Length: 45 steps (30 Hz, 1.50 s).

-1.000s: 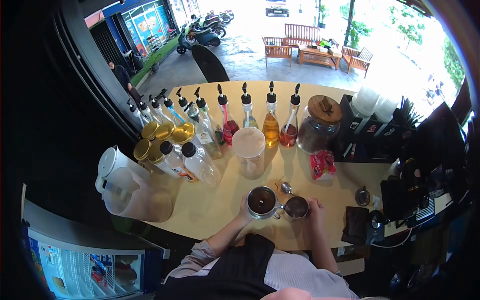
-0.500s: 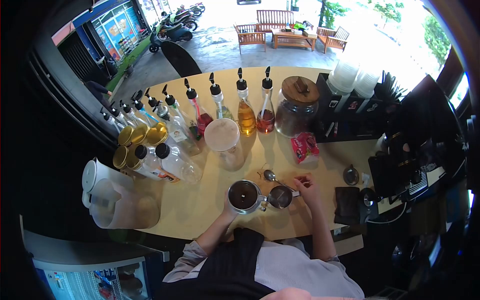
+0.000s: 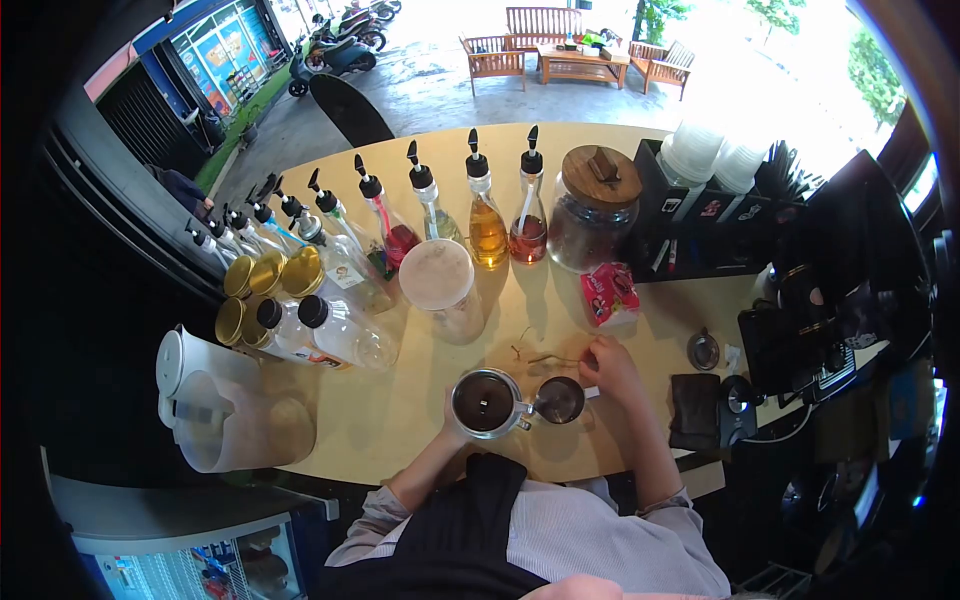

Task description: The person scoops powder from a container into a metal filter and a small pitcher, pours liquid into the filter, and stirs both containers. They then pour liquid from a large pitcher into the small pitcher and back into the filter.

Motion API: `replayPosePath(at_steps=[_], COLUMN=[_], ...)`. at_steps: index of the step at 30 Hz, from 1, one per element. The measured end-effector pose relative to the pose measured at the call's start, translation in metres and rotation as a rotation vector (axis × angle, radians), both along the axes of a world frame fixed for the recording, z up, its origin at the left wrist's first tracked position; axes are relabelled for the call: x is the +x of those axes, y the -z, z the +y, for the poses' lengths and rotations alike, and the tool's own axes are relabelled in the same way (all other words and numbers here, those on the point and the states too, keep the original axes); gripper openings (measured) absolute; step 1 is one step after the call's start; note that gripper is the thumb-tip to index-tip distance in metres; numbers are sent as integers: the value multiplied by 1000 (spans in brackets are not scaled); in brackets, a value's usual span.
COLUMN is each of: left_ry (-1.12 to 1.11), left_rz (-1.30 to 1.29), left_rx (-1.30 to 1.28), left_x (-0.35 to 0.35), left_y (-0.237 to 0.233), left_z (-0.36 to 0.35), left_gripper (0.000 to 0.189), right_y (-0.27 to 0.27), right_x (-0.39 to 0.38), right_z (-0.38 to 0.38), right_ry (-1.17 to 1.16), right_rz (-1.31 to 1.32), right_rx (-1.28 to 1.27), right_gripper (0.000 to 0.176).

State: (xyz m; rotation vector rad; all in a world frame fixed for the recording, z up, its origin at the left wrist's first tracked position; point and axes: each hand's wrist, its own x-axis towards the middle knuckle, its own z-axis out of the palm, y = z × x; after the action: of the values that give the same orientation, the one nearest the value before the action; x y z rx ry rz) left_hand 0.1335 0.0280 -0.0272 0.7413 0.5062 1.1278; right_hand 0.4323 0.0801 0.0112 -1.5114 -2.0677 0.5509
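My left hand is closed around the side of a metal pitcher, which holds a dark liquid. Right beside the pitcher's spout stands a small cup with dark contents and a small white piece at its right edge. My right hand is just above and right of the cup, its fingers pinched on the end of a spoon. The spoon points left over the table and appears thin, as if turned edge-on; its bowl is hard to make out.
Several pump bottles line the back of the table. Nearer stand a lidded tub, a wooden-lidded jar and a pink packet. Pitchers and clear bottles are left; a cup holder is right.
The spoon, earlier with its round bowl showing close to the cup, has turned and now looks thin. My right hand has shifted slightly up and left. The pitcher stays nearly in place.
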Motion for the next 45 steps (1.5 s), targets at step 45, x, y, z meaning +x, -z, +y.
replayPosePath(at_steps=[45], left_ry=[15], left_rz=[17], left_rx=[-172], left_x=[-4], left_y=[59], left_z=[11], left_gripper=[58], right_y=[-141], right_x=[-96], right_z=[-10], right_ry=[-520], right_rz=[502], right_rx=[312], right_gripper=[14])
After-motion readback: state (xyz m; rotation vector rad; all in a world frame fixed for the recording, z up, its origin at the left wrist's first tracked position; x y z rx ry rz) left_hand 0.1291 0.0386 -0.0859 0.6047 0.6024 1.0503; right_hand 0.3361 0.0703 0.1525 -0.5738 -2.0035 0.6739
